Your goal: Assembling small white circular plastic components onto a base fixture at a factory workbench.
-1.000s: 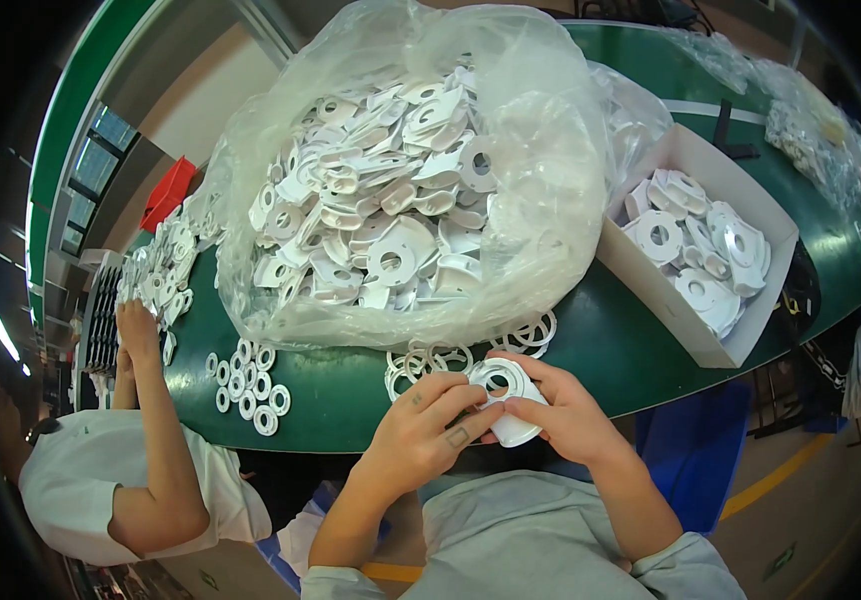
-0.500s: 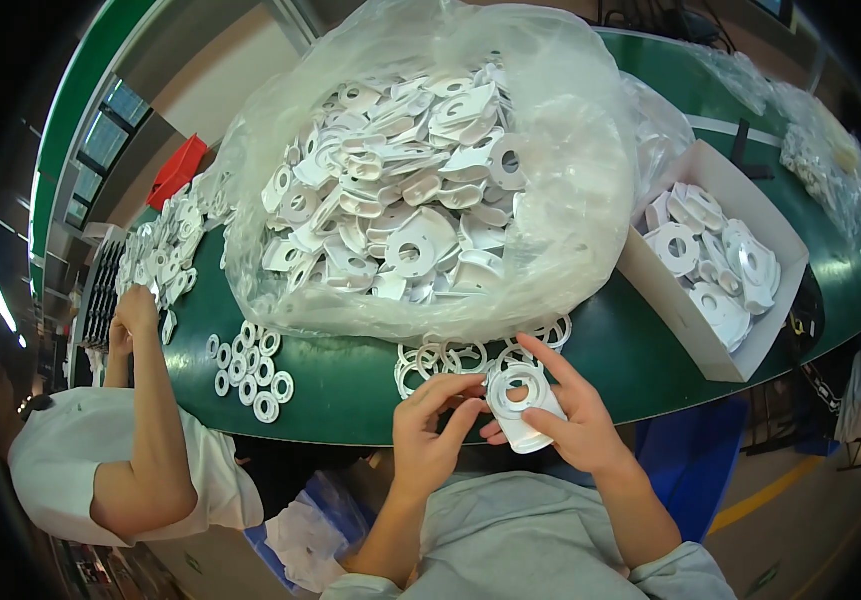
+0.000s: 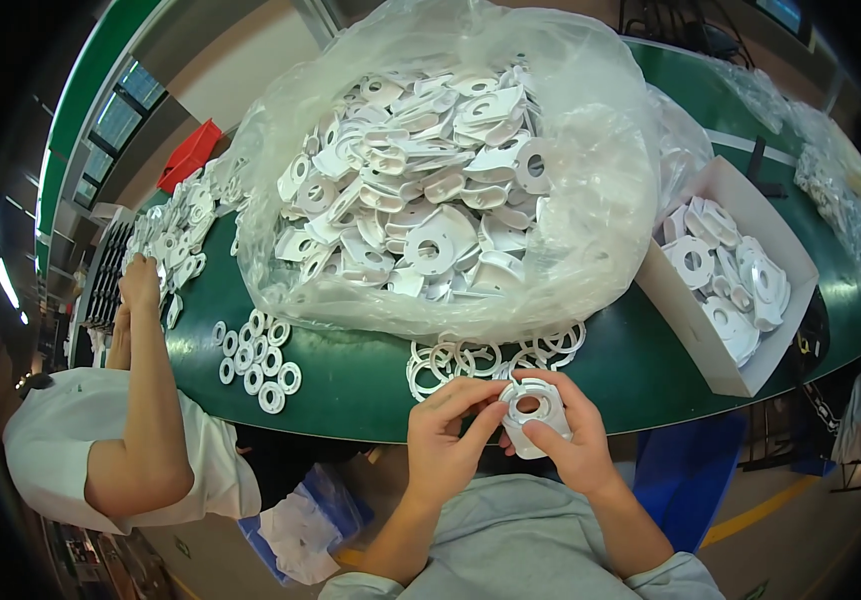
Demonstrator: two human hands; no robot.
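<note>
In my right hand (image 3: 575, 440) is a white plastic part (image 3: 540, 440) with a round hole and a flat tab, gripped between thumb and fingers. My left hand (image 3: 447, 435) has thumb and forefinger closed at the left rim of the same part; whether a smaller piece sits between those fingertips is hidden. Just beyond my hands, several thin white rings (image 3: 440, 365) lie loosely on the green table (image 3: 370, 390). A large clear plastic bag (image 3: 590, 230) behind them stands open, heaped with similar white parts (image 3: 430, 250).
To the right, a white box (image 3: 695, 330) holds more white parts. Small thick rings (image 3: 270, 397) lie to the left. A co-worker's arm (image 3: 155, 350) reaches toward another pile of parts (image 3: 175, 230) near a red bin (image 3: 190, 155). A blue bin (image 3: 350, 510) stands below the table edge.
My left hand has come in against the part's rim, its thumb and forefinger closing there. The right forefinger has bent down around the part. The whole view has shifted slightly.
</note>
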